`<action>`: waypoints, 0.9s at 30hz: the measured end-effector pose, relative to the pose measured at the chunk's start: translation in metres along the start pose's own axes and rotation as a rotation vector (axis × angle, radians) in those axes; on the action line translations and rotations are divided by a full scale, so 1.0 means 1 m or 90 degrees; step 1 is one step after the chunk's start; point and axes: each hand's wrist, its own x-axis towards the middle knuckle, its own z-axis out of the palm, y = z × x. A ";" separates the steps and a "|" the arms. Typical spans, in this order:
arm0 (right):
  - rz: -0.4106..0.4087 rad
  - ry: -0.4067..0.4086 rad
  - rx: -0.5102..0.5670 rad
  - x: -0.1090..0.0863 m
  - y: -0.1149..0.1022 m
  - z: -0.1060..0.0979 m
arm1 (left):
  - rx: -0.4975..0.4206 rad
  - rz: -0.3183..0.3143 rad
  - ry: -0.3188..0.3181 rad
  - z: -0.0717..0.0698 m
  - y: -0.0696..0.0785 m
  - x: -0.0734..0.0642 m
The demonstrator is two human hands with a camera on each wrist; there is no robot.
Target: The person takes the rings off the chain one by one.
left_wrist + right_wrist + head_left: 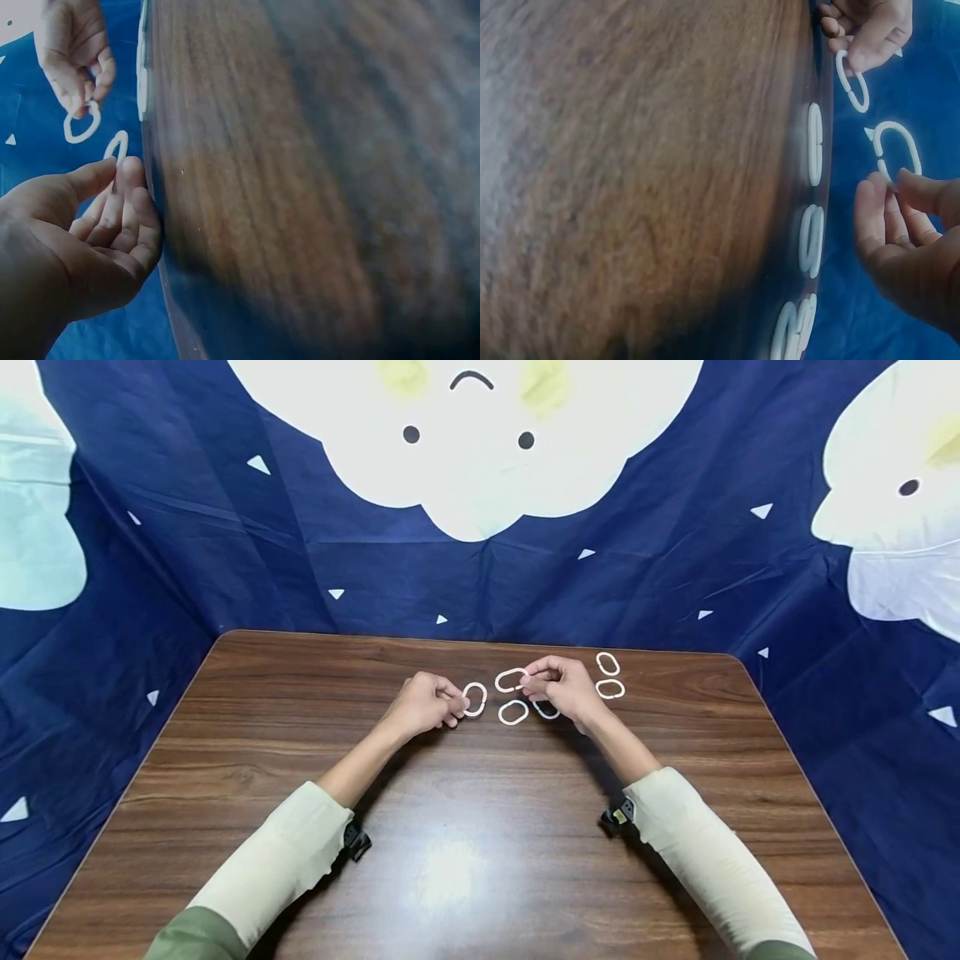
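Note:
Between thumb and fingertips my left hand (429, 703) pinches a white oval link (475, 700), held up above the table. My right hand (564, 687) pinches a second white link (898, 148) by one end, its other end pointing toward the left hand. A small gap shows in the side of this link in the right wrist view. The two held links are apart, a short distance from each other. Below the right hand lie two more links on the table: one in plain sight (513, 712), and another (547, 710) partly covered by the fingers.
Two further white links, an upper one (608, 664) and a lower one (611, 689), lie right of the right hand. The brown wooden table (450, 793) ends at a far edge just beyond the hands. Behind it hangs a blue cloth (390, 568) with cloud prints.

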 end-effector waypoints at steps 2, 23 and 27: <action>0.018 0.006 0.001 0.000 0.001 0.000 | 0.004 -0.011 -0.002 -0.001 0.001 -0.001; 0.118 -0.009 -0.033 0.010 0.006 0.004 | -0.014 -0.080 -0.021 0.001 0.006 0.004; 0.120 -0.012 -0.036 0.010 0.004 0.003 | -0.015 -0.083 -0.020 0.001 0.007 0.003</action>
